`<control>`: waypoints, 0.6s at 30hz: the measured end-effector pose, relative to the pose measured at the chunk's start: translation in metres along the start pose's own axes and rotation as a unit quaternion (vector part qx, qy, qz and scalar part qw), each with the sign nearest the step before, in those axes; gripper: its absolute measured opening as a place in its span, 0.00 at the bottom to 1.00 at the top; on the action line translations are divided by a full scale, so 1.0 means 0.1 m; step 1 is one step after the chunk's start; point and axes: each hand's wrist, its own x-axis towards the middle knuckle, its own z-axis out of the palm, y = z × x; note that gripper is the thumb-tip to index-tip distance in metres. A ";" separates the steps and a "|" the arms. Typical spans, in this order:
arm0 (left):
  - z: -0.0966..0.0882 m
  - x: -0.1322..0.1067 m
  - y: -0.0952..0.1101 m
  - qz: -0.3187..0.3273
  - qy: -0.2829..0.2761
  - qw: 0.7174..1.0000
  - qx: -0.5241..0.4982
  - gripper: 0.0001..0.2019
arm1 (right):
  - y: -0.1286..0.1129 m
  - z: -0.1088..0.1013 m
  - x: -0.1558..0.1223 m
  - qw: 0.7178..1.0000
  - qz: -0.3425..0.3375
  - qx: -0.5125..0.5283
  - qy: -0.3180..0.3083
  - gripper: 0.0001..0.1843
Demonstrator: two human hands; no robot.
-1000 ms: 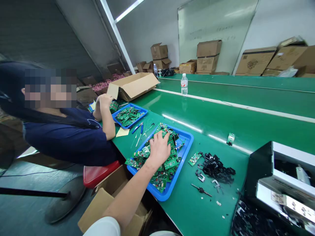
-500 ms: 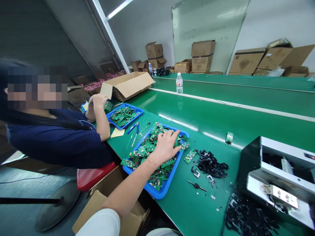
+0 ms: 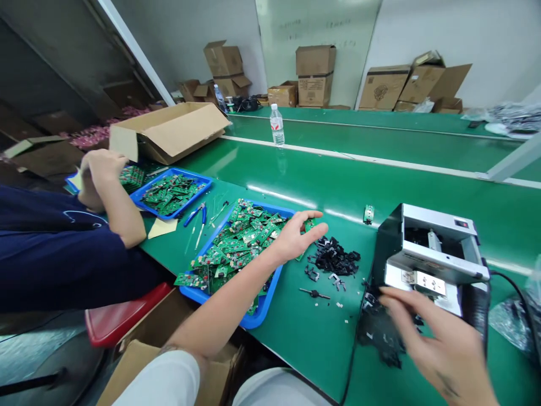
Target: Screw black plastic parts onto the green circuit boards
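My left hand (image 3: 298,234) is over the right rim of a blue tray (image 3: 264,307) heaped with green circuit boards (image 3: 240,242). A small circuit board (image 3: 310,224) shows between its thumb and fingers, partly hidden. Part of another board lies on the table below that hand. To the right, my right hand (image 3: 439,344) is blurred by motion. Its thumb and forefinger point left, tips close together, above a heap of black cut-off bits (image 3: 380,332) in front of a silver and black machine (image 3: 439,242). Whether it holds anything is not visible.
A pile of small black parts (image 3: 336,256) and a thin metal tool (image 3: 315,294) lie between tray and machine. Farther left are blue-handled pliers (image 3: 198,214), a second tray (image 3: 207,183) and a co-worker's arm (image 3: 114,197). A water bottle (image 3: 276,125) stands behind.
The view has swung right. My left hand has moved right from over the tray to its edge, the small board with it. My right hand has come into view at the lower right.
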 end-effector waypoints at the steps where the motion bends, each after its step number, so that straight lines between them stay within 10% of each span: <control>1: 0.08 0.05 -0.02 -0.038 -0.022 0.996 -0.078 0.30 | -0.03 0.15 0.05 0.997 -0.051 -0.009 -0.052 0.11; 7: 0.41 0.17 -0.25 -0.156 -0.079 0.934 -0.312 0.24 | -0.04 0.78 0.11 0.976 -0.100 -0.156 -0.111 0.14; 18: 0.41 0.08 -0.40 -0.193 -0.128 0.914 -0.334 0.33 | -0.02 0.96 0.12 0.978 -0.018 -0.153 -0.137 0.14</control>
